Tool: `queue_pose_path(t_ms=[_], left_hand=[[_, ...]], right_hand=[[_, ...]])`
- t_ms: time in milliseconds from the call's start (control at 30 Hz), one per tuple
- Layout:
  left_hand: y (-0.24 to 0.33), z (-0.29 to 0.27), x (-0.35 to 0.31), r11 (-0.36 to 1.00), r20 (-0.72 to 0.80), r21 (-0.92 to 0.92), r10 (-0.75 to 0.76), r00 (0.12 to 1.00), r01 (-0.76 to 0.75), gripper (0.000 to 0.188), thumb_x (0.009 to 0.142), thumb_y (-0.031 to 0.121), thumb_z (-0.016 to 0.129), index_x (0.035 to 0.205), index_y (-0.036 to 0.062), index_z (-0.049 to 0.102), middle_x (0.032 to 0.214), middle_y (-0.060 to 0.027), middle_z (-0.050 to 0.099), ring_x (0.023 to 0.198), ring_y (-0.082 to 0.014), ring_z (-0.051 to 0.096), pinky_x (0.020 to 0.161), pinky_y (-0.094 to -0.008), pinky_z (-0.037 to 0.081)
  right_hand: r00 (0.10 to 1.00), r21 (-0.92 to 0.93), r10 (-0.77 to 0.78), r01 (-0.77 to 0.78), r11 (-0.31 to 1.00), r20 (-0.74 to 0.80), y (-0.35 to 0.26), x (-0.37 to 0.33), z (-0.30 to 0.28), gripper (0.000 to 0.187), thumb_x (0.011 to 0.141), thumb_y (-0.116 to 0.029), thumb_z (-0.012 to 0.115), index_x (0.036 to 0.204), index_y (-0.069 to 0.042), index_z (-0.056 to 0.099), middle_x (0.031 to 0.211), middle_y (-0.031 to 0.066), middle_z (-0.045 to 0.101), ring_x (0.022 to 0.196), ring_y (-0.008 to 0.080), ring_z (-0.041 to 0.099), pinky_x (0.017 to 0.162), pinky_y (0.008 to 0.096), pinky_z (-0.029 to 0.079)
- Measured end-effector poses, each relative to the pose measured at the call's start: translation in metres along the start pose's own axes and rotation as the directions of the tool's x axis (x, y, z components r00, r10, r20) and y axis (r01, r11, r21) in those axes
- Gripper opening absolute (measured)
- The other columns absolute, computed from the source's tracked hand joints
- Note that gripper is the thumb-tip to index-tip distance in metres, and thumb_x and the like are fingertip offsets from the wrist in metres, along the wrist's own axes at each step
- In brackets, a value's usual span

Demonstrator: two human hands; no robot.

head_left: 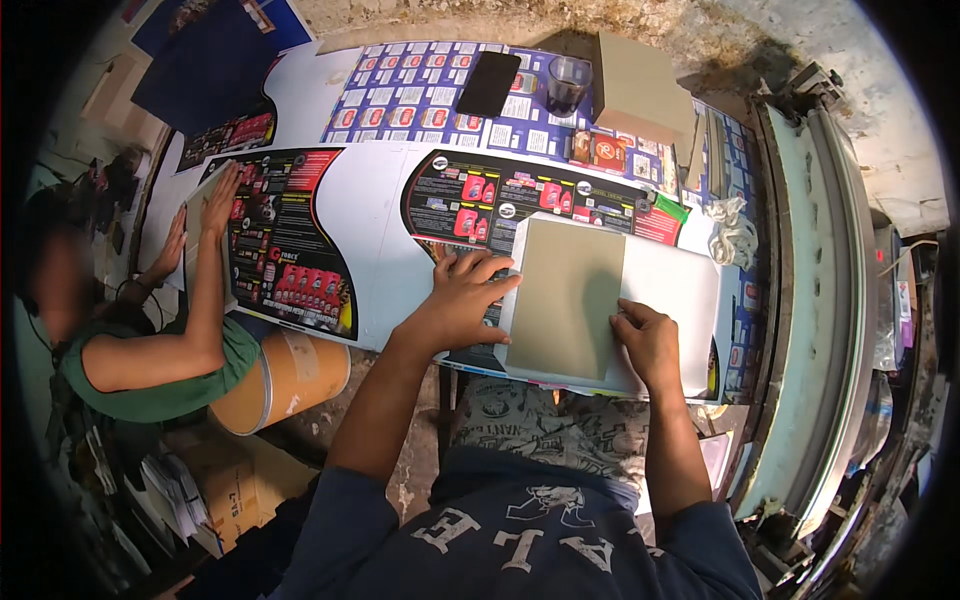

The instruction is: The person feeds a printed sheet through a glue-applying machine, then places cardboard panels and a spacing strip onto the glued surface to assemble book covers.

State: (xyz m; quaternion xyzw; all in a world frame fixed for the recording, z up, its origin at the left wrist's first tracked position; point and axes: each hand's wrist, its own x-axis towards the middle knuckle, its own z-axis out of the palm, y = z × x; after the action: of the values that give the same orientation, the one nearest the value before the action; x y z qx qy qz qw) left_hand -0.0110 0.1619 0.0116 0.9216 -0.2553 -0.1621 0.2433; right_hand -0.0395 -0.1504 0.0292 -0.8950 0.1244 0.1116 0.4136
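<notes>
- Cardboard (566, 297) lies on white paper (672, 300), near side, right of centre.
- Left hand (458, 303) spread open by its left edge; right hand (649, 343) curled at its right edge, cannot tell if pinching.
- Likely positioning; next calls for keeping edges square.

Matt cardboard sheet (566, 300), smooth white paper (672, 320), smooth printed poster (290, 235), glossy clear cup (568, 88), rough wall (440, 17), crumpled cloth (733, 236)

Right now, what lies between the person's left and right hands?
A grey-brown board, lying on a white sheet; the head view shows it.
</notes>
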Motion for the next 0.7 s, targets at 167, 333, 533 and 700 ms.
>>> queue_pose_path(t_ms=[167,333,533,700], left_hand=[[0.005,-0.007,0.002,1.000,0.025,0.019,-0.013,1.000,0.012,0.087,0.069,0.045,0.086,0.145,0.0180,0.056,0.153,-0.0050,0.041,0.145,-0.0302,0.028,0.121,-0.0633,0.004],[0.004,-0.006,0.002,1.000,0.016,0.010,-0.008,1.000,0.008,0.086,0.068,0.045,0.086,0.144,0.0168,0.056,0.152,-0.0051,0.041,0.144,-0.0294,0.029,0.120,-0.0625,0.003],[0.004,-0.006,0.002,1.000,0.018,-0.006,-0.006,1.000,0.007,0.086,0.068,0.042,0.087,0.144,0.0167,0.056,0.151,-0.0054,0.042,0.144,-0.0294,0.029,0.120,-0.0624,0.004],[0.006,-0.008,0.002,1.000,0.020,0.012,-0.007,1.000,0.007,0.086,0.068,0.040,0.088,0.144,0.0167,0.056,0.152,-0.0059,0.041,0.144,-0.0297,0.029,0.120,-0.0633,0.004]], right_hand=[[1.000,-0.061,-0.017,0.017,0.998,0.001,-0.006,-0.001,-0.001,0.040,0.088,-0.014,0.073,0.123,0.005,0.069,0.096,0.0199,0.077,0.084,0.0181,0.073,0.078,0.0302,0.057],[1.000,-0.073,-0.011,0.011,0.997,-0.001,-0.007,-0.001,0.000,0.040,0.088,-0.014,0.074,0.122,0.005,0.069,0.096,0.0212,0.077,0.084,0.0197,0.074,0.079,0.0308,0.057],[1.000,-0.083,-0.006,0.006,0.997,-0.009,-0.013,-0.004,0.001,0.039,0.088,-0.013,0.073,0.122,0.005,0.069,0.096,0.0211,0.077,0.085,0.0199,0.075,0.079,0.0311,0.057],[1.000,-0.125,-0.026,0.027,0.992,0.009,-0.011,-0.003,0.000,0.039,0.088,-0.014,0.073,0.122,0.005,0.069,0.098,0.0224,0.076,0.088,0.0227,0.076,0.082,0.0316,0.058]])
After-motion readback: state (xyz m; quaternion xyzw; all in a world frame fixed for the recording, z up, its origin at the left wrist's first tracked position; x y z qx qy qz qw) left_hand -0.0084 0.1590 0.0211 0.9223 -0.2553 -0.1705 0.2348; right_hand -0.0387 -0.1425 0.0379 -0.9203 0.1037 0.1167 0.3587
